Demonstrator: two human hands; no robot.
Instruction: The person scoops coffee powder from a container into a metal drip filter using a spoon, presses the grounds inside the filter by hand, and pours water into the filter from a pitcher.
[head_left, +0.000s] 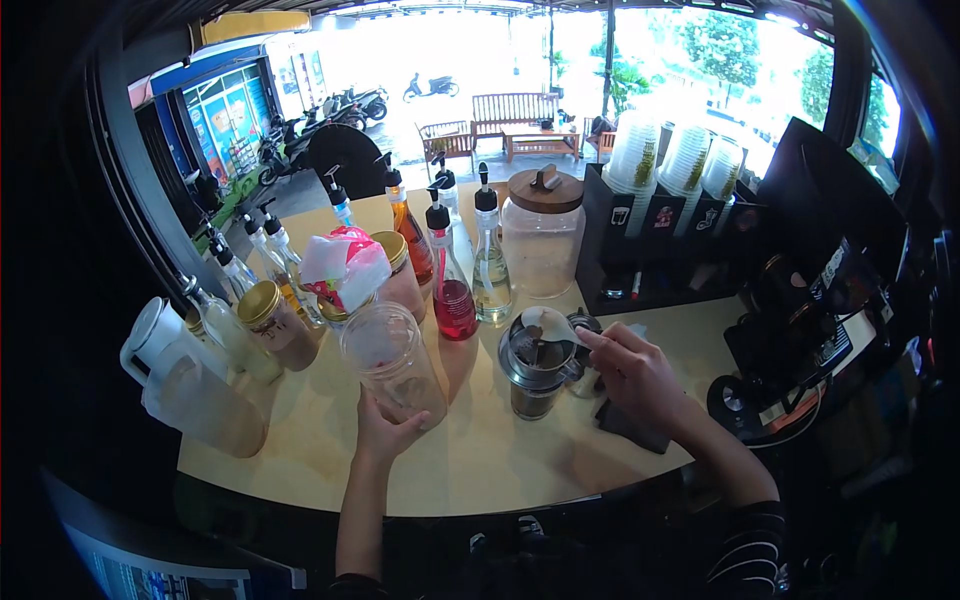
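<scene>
My left hand is wrapped round the lower part of a clear, open-topped jar, tilted on the counter. My right hand pinches a pale scoop, which is over the metal coffee filter. Dark grounds show inside the filter. Under the filter is a glass. Beside it, partly behind my right fingers, stands a second small glass with metal on top.
Behind are pump bottles, a red one among them, and a wooden-lidded dispenser. Jugs and gold-lidded jars stand left. Stacked cups fill a black holder at right. A dark flat item lies near my right wrist.
</scene>
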